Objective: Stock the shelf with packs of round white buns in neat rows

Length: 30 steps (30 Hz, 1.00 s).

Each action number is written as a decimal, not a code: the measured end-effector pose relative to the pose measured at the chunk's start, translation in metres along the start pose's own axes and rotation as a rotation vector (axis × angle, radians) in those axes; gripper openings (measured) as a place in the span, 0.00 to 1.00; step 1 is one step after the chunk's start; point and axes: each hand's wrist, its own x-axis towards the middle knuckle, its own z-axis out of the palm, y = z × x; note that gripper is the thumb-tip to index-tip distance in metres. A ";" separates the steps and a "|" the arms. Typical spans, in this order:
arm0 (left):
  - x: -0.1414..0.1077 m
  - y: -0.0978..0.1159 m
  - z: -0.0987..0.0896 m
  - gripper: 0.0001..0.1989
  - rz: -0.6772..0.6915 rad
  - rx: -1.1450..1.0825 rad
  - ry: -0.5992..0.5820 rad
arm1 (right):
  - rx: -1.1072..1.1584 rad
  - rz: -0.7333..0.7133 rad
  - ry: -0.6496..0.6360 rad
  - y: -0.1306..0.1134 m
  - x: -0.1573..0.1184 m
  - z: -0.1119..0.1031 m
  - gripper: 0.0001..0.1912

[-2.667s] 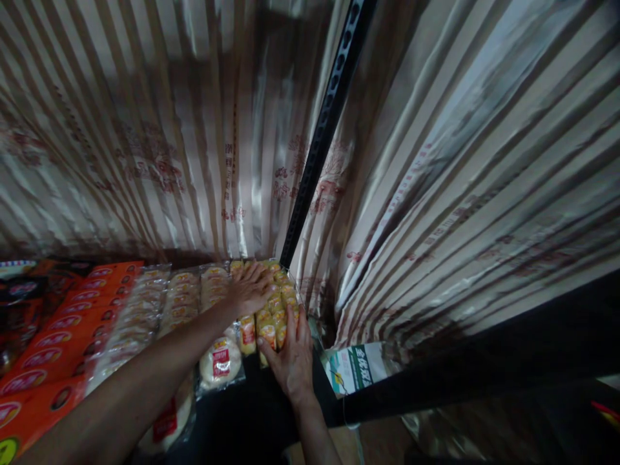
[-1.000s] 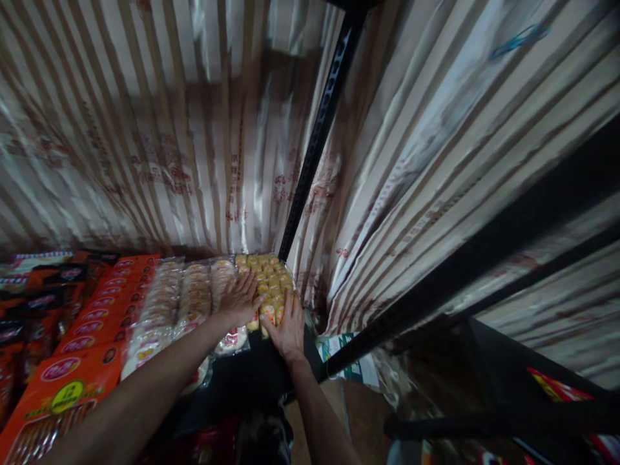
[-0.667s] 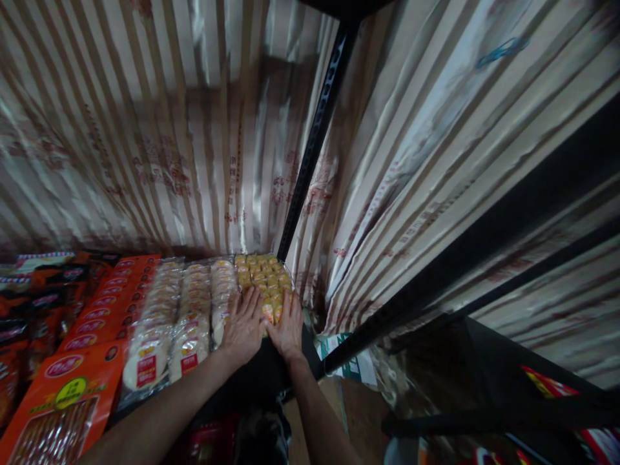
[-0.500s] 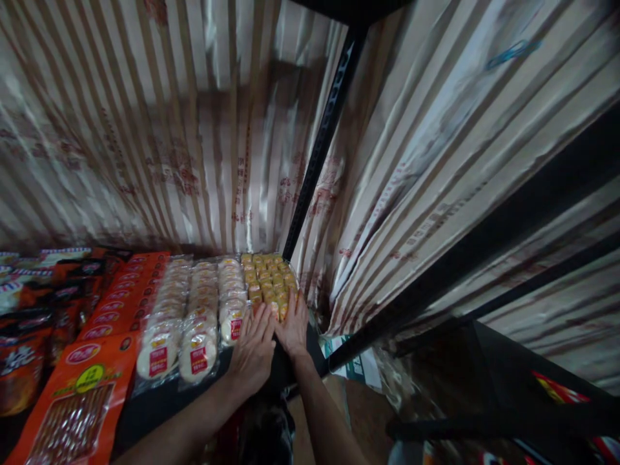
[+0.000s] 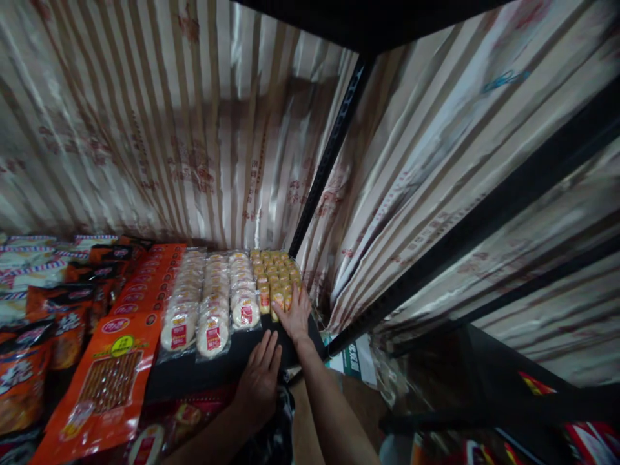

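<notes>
Small yellow-wrapped packs [image 5: 277, 271] stand in tight rows at the right end of a dark shelf [image 5: 203, 374]. My right hand [image 5: 294, 316] rests with spread fingers on the front packs of these rows, not wrapped round any of them. Lower and to the left, my left hand [image 5: 261, 374] is at the shelf's front edge, fingers stretched out and nothing in it. Left of the yellow packs lie rows of round white crackers [image 5: 245, 312] in clear wrappers with red labels.
Orange packets of stick snacks [image 5: 113, 368] and orange-black bags [image 5: 68, 323] fill the shelf's left side. A black metal post [image 5: 332, 148] rises at the back corner before striped sheeting [image 5: 217, 129]. Black rails cross at right, with more packets [image 5: 593, 442] below.
My left hand has drawn back from the yellow packs towards the shelf's front edge. My right hand stays on them, its fingers spread wider. The view has shifted slightly left.
</notes>
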 end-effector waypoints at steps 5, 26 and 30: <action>0.018 -0.008 -0.006 0.34 -0.047 -0.048 -0.092 | -0.002 -0.007 0.011 0.001 -0.001 0.000 0.41; 0.055 -0.014 0.024 0.27 -0.107 0.020 -0.122 | 0.223 0.039 0.036 0.015 -0.030 -0.024 0.32; 0.050 -0.019 0.042 0.29 -0.060 0.089 0.023 | 0.218 0.051 0.024 0.018 -0.034 -0.020 0.33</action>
